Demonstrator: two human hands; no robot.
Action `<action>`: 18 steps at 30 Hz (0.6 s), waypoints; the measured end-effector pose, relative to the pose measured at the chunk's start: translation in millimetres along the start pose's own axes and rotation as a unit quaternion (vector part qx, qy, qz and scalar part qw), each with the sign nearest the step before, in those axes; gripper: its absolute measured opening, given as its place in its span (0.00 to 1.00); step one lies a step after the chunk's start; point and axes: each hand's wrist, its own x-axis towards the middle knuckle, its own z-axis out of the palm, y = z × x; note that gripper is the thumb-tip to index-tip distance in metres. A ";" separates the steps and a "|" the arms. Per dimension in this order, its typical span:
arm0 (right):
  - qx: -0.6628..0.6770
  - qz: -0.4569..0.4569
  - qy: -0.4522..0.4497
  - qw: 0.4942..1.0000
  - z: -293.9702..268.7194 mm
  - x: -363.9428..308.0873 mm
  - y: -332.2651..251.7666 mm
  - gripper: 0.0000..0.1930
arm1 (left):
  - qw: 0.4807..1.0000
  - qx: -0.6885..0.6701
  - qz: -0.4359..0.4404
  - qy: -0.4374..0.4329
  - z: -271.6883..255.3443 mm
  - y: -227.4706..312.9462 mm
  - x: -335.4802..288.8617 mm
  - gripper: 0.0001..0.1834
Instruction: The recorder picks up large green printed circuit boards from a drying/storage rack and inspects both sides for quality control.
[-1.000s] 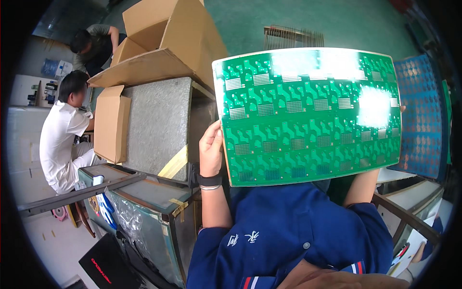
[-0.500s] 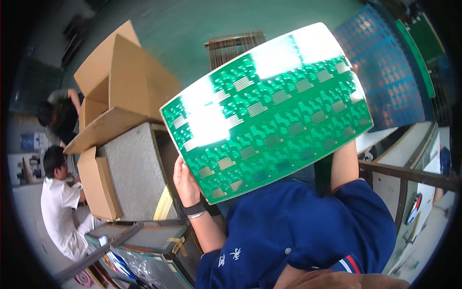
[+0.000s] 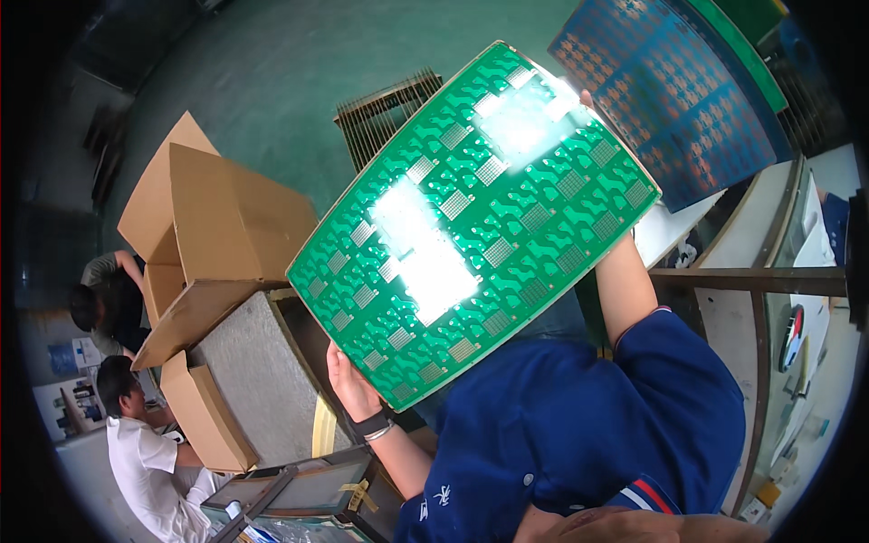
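Observation:
A large green circuit board panel (image 3: 516, 204) hangs tilted before my chest, its face dotted with rows of pale grid patches and bright with glare. At the panel's lower left corner, my left hand (image 3: 355, 385) grips the edge, a dark band and a metal bracelet on that wrist. My right hand (image 3: 587, 99) reaches up behind the panel. Only its fingertips show, curled over the upper right edge; the palm is hidden by the panel.
An open cardboard box (image 3: 240, 213) rests on a grey block (image 3: 258, 362) to the left. Blue copper-patterned panels (image 3: 688, 100) stand at the upper right. A slatted rack (image 3: 385, 113) is on the green floor. Two people (image 3: 149, 452) work at the far left.
The panel has turned counterclockwise and shifted a little left, both hands keeping hold of it. Glare patches have moved across its face. The surroundings have shifted with my head.

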 end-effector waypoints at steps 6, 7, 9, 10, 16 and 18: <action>-0.006 -0.007 0.015 1.000 -7.6 7.3 0.1 0.27 | 0.999 -0.031 -0.021 -0.006 -2.2 -8.0 4.7 0.16; -0.008 -0.006 0.017 1.000 -9.4 8.2 1.2 0.27 | 0.999 -0.033 -0.024 -0.007 -1.7 -8.1 4.9 0.15; -0.005 -0.002 0.019 1.000 -11.3 9.1 6.2 0.26 | 0.999 -0.034 -0.028 -0.004 0.1 -5.5 2.0 0.15; -0.004 -0.002 0.022 1.000 -13.0 7.5 6.2 0.26 | 0.999 -0.036 -0.033 -0.003 1.9 -4.4 0.7 0.15; -0.005 0.019 -0.009 1.000 -38.3 -20.1 9.4 0.26 | 0.998 -0.013 0.009 0.065 4.2 -21.4 0.2 0.17; -0.005 0.063 -0.099 0.993 -85.1 -40.1 0.4 0.26 | 0.997 -0.068 0.006 0.047 27.5 -20.6 2.0 0.19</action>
